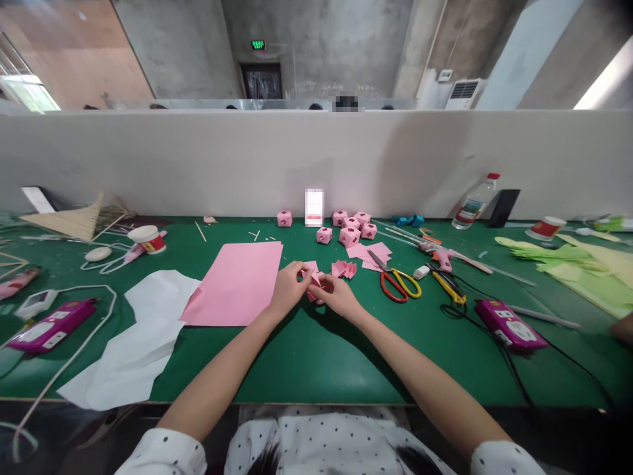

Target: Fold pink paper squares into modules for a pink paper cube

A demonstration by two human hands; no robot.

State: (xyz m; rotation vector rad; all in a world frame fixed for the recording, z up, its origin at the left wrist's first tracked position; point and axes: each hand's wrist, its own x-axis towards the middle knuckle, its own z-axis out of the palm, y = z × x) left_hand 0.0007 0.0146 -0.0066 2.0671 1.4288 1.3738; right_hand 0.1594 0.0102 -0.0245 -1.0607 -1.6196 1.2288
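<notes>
My left hand (288,287) and my right hand (339,296) meet over the green table (316,356), both pinched on a small folded pink paper piece (313,280). A stack of pink paper sheets (237,284) lies just left of my hands. Another folded pink piece (343,268) rests just beyond my right hand. Several finished pink paper cubes (352,228) stand farther back near the divider.
Red-handled scissors (394,282), yellow-handled scissors (448,285) and a glue gun (440,256) lie to the right. Magenta power strips (509,324) (52,326), white sheets (133,343), green paper (583,270), a water bottle (475,202), tape rolls and sticks surround the work spot.
</notes>
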